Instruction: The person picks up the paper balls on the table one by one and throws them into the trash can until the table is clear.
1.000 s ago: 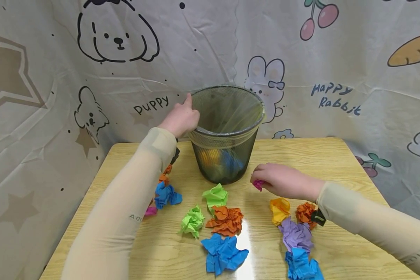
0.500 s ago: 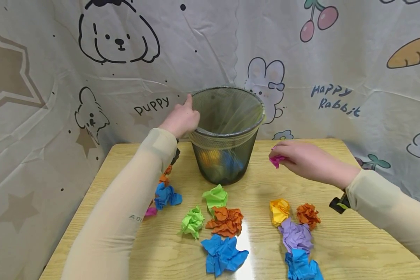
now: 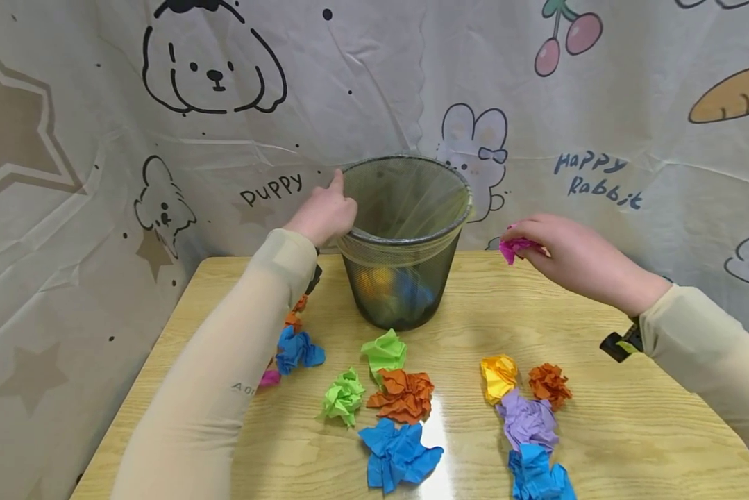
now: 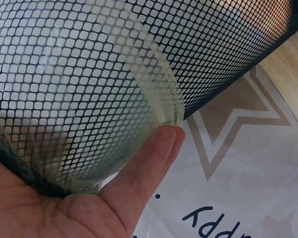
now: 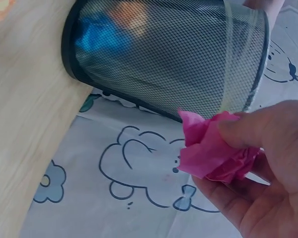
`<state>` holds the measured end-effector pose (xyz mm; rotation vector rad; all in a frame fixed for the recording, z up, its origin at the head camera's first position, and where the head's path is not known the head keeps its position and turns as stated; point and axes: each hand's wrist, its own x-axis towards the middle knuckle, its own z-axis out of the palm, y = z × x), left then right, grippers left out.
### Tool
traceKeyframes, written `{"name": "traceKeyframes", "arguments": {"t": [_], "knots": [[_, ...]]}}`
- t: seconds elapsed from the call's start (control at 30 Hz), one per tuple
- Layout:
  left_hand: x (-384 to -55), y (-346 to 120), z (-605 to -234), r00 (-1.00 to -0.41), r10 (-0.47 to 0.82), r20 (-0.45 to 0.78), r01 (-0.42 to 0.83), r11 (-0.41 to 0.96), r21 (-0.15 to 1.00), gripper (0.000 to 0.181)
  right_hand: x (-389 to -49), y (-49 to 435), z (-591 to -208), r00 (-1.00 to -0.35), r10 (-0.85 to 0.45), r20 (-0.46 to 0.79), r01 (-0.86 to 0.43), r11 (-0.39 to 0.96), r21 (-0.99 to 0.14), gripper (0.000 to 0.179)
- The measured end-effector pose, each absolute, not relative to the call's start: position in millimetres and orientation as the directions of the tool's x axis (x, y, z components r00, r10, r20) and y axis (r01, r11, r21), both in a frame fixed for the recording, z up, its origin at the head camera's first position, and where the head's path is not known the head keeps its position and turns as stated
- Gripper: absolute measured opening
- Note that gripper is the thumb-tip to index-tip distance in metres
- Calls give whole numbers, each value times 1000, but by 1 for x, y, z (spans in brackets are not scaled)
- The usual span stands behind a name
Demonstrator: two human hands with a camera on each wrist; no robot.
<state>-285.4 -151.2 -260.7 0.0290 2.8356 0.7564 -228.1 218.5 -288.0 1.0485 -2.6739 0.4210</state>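
My right hand [image 3: 577, 260] pinches a crumpled ball of pink paper [image 5: 213, 146] between thumb and fingers. It is raised to the right of a dark mesh wastebasket [image 3: 399, 285], near rim height. At the basket's left side, my left hand [image 3: 324, 215] holds the rim, one digit [image 4: 144, 173] lying along the outside of the mesh in the left wrist view. A thin, see-through liner [image 3: 405, 253] is folded over the rim. Yellow and blue paper shows through the lower mesh. The left hand's other fingers are mostly hidden.
Crumpled papers lie on the wooden table [image 3: 474, 451]: green [image 3: 343, 396], orange [image 3: 402, 396] and blue [image 3: 399, 455] in front of the basket, purple [image 3: 527, 420] and yellow [image 3: 499, 378] at right, another blue ball [image 3: 298, 349] at left. A printed cloth [image 3: 362, 83] hangs behind.
My right hand has lifted the pink paper ball off the table area, moving up and to the right. The left hand stays on the basket's rim.
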Motion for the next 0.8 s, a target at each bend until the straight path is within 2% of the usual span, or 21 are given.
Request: {"name": "traceKeyframes", "arguments": {"t": [0.2,0.6,0.8], "knots": [[-287,-151,-261,-981,66,-185,-35,869,494,71,-236,215,-269,-708,-576,408,-684,702,-196,28],[-287,-149,-260,-976,57,-211,-55,870,490,71,-256,187,-235,-726,-536,431,-667,701,-253,30],[-287,-148,-260,-978,56,-200,-52,866,497,71,-268,166,-228,-714,-542,443,-682,682,-264,30]]}}
